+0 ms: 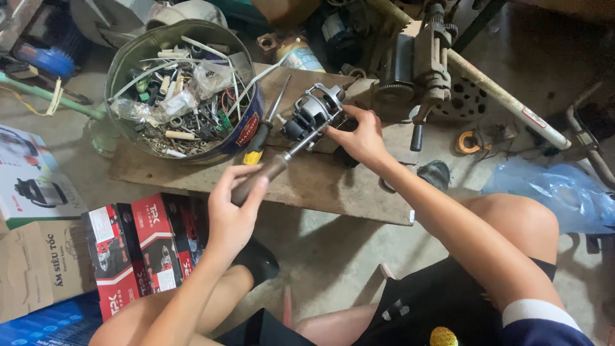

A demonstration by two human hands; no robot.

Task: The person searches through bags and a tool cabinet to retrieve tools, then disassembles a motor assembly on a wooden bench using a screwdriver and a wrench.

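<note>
Left hand (232, 206) gripping dark-handled screwdriver (272, 168) into grey metal motor assembly (312, 115) — right hand (360, 136) pinching it steady; round tin of scrap hardware (182, 90) crowding left, spare yellow-black screwdriver (264, 128) lying just beside.

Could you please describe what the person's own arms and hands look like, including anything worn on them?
Both hands, the left hand and the right hand, are bare: no gloves, rings, watch or bracelets show. The forearms are bare too. At the right upper arm sits a short dark navy sleeve with a white band at its hem. No sleeve shows on the left arm.
</note>
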